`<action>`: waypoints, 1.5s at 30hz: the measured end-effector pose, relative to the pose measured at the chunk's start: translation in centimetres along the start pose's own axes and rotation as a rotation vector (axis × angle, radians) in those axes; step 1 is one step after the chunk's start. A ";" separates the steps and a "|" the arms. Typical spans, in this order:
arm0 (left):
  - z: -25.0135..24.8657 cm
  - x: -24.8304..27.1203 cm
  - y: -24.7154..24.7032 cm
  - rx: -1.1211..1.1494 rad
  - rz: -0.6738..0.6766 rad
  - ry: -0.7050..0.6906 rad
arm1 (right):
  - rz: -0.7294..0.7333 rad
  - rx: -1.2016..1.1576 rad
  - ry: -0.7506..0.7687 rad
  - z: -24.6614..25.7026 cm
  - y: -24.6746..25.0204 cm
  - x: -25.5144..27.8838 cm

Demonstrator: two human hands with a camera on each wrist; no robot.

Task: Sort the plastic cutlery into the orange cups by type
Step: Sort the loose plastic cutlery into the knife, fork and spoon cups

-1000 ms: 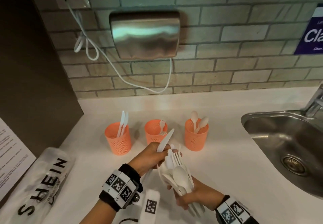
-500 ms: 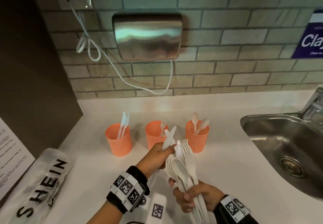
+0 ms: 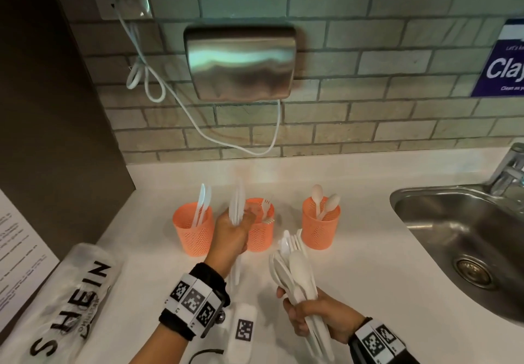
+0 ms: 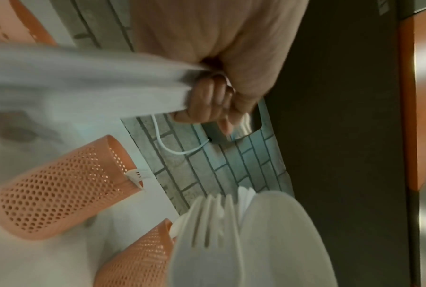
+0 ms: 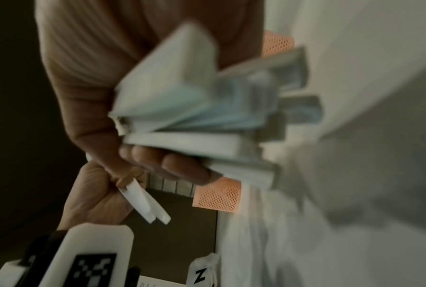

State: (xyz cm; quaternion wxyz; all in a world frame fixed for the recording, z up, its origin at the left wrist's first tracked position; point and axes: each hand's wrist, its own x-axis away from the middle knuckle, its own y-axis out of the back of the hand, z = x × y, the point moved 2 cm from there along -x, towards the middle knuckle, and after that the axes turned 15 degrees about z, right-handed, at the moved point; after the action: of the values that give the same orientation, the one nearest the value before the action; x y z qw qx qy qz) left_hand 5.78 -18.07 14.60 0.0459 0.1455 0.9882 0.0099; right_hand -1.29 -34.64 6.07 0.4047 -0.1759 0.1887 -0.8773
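Knives (image 3: 236,207) stand near upright, blades at twelve o'clock, pinched in the left hand (image 3: 229,236); the knife cup (image 3: 193,231) sits just at nine o'clock; the right hand (image 3: 314,317) grips the mixed bundle (image 3: 295,267).

White knives (image 3: 236,207) upright btwn left/mid orange cups (image 3: 193,229).

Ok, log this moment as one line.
left hand: holds knives | right hand: grips cutlery bunch | knife cup: two knives
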 end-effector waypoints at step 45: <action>0.6 3.8 -0.3 -0.042 0.331 0.245 | 0.147 -0.074 -0.051 -0.3 -1.2 0.3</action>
State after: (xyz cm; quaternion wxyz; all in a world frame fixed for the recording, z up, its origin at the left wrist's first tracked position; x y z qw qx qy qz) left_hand 2.13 -17.30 13.62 -0.0738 0.3026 0.9487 0.0553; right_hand -2.40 -34.08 6.40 0.4657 -0.1986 0.2231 -0.8330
